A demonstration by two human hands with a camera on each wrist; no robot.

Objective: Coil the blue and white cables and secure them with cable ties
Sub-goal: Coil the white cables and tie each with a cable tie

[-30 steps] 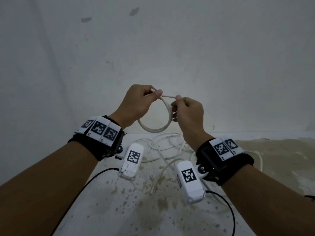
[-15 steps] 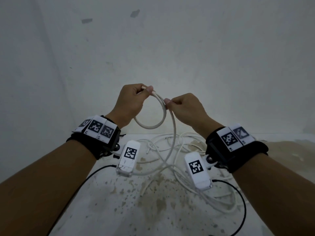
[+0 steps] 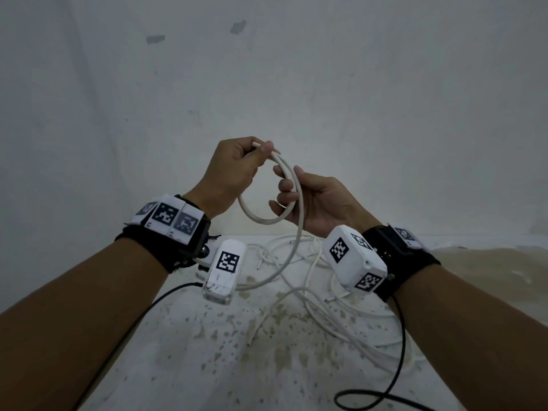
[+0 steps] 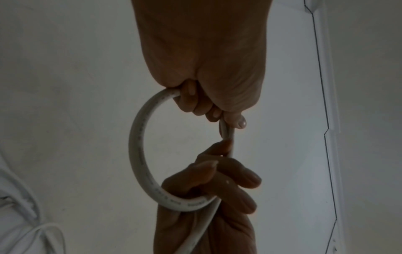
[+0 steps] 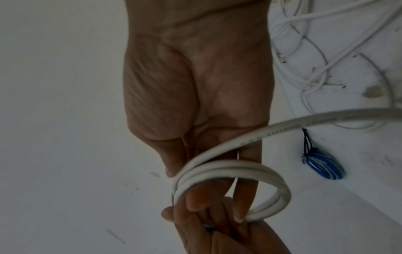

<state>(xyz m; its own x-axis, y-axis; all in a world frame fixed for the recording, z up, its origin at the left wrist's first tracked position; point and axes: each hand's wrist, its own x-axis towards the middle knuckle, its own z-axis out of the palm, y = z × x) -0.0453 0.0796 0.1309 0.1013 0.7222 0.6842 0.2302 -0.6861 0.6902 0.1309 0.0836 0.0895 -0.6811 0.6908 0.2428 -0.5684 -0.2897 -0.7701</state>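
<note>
A white cable loop point(image 3: 261, 221) hangs in the air in front of a white wall. My left hand point(image 3: 261, 149) pinches the top of the loop between thumb and fingers, also seen in the left wrist view point(image 4: 206, 110). My right hand point(image 3: 284, 188) is turned palm up, its straight fingers point(image 5: 217, 206) reaching through the loop point(image 5: 228, 166), and the free strand lies across them. That strand drops to a loose white tangle point(image 3: 296, 262) on the floor. A coiled blue cable point(image 5: 324, 166), bound with a black tie, lies on the floor.
The stained white floor point(image 3: 237, 366) meets the wall just behind the tangle. Black camera leads point(image 3: 397, 366) trail from both wrists across the floor. A brown patch of floor point(image 3: 489, 268) lies to the right.
My right hand has let go of its pinch on the strand, rolled palm up and slid its fingers into the loop. The left hand has kept its hold on the coil.
</note>
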